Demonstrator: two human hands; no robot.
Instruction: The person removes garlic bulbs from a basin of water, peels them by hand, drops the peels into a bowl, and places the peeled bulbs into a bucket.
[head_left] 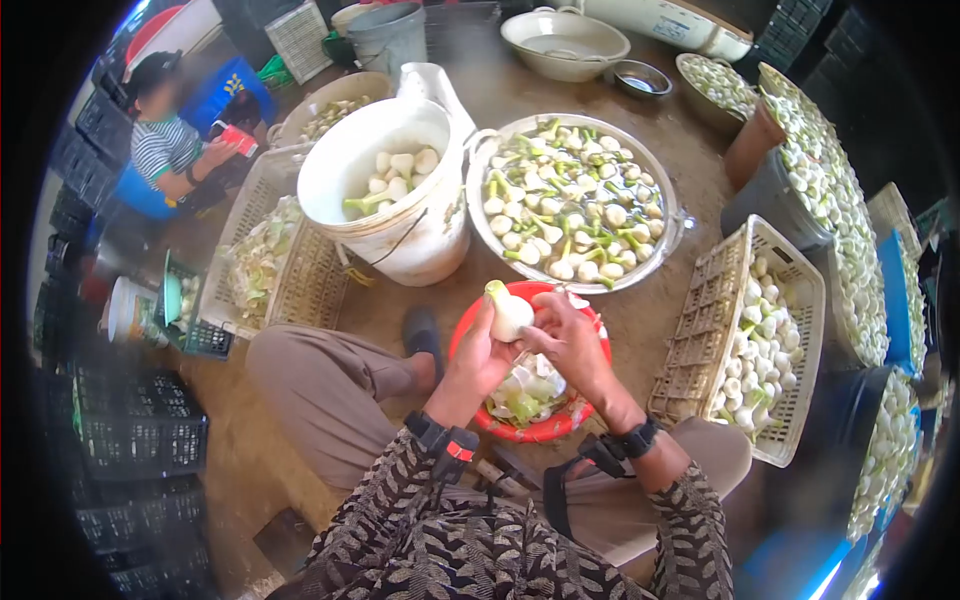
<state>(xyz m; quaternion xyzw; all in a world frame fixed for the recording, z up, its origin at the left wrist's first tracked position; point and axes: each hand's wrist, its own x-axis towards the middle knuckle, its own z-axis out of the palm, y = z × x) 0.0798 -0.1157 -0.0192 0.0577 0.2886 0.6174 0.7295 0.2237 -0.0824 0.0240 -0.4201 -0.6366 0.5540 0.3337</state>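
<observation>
A white garlic bulb [512,317] with a short green stem is in my left hand [474,364], the thumb and fingers closed round it. My right hand [572,345] presses thumb and fingertips against the bulb's right side in a pinch. Whether a strip of skin is between those fingertips is too small to tell. Below both hands stands a red basin [521,434] between my knees. Peeled garlic skins [526,394], pale and greenish, lie in it. My forearms hide part of the basin.
A white bucket [340,225] holding bulbs and a metal basin [672,250] of garlic in water stand ahead. On the right is a crate [690,350] of bulbs; on the left, a crate [310,262] with skins. A seated person [170,150] holds something red.
</observation>
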